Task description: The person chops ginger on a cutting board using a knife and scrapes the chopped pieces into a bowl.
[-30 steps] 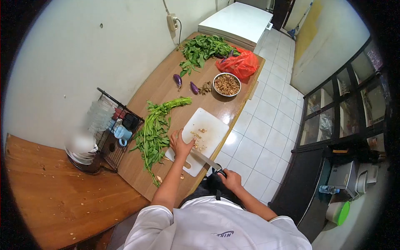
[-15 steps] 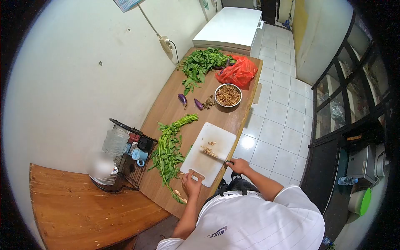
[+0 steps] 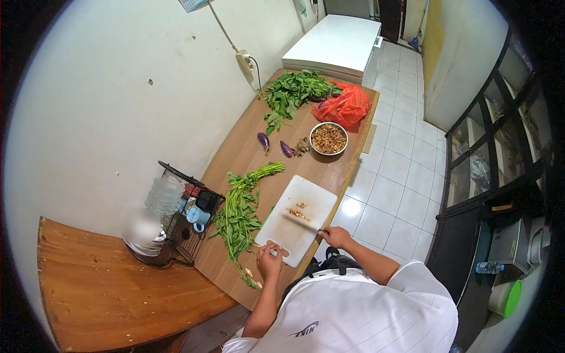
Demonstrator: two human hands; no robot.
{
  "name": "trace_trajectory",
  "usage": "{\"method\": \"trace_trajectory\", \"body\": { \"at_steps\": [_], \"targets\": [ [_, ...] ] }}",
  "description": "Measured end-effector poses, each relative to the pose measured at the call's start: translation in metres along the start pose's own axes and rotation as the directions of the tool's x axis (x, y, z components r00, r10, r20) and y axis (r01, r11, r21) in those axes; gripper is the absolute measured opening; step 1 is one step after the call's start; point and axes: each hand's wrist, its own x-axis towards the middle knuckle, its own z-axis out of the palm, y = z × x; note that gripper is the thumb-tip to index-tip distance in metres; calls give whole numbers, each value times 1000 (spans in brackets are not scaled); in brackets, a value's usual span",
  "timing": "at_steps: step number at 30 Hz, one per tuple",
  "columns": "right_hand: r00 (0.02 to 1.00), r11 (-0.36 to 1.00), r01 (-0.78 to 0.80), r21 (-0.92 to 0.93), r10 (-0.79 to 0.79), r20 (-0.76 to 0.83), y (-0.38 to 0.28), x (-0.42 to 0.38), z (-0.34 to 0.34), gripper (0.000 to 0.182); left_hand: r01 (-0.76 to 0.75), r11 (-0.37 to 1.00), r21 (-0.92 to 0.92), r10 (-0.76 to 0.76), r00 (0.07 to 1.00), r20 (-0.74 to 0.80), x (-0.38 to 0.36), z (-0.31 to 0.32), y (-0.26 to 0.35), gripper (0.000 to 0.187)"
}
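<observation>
A white cutting board lies near the table's right edge, with small chopped brown pieces on it. My right hand is closed round the dark handle of a knife, whose blade lies over the board just below the pieces. At the board's handle end is my left hand, its fingers curled at the corner by the handle hole; what they hold, if anything, is too small to name. Left of the board rests a bunch of leafy greens.
A metal bowl of chopped brown pieces, two purple eggplants, a red plastic bag and more greens occupy the far part of the table. A dish rack stands left.
The knife blade has moved slightly toward me, away from the chopped pieces, which now show more fully. The whole view has shifted a little.
</observation>
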Motion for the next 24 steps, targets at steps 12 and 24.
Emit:
{"method": "trace_trajectory", "body": {
  "at_steps": [12, 24],
  "targets": [
    [999, 1000, -24, -11, 24, -35, -15, -3, -13, 58, -135, 987, 86, 109, 961, 254, -38, -20, -35, 31],
    [988, 999, -8, -45, 1, -157, -17, -7, -10, 56, -184, 971, 151, 148, 964, 222, -47, -16, -58, 27]
  ]
}}
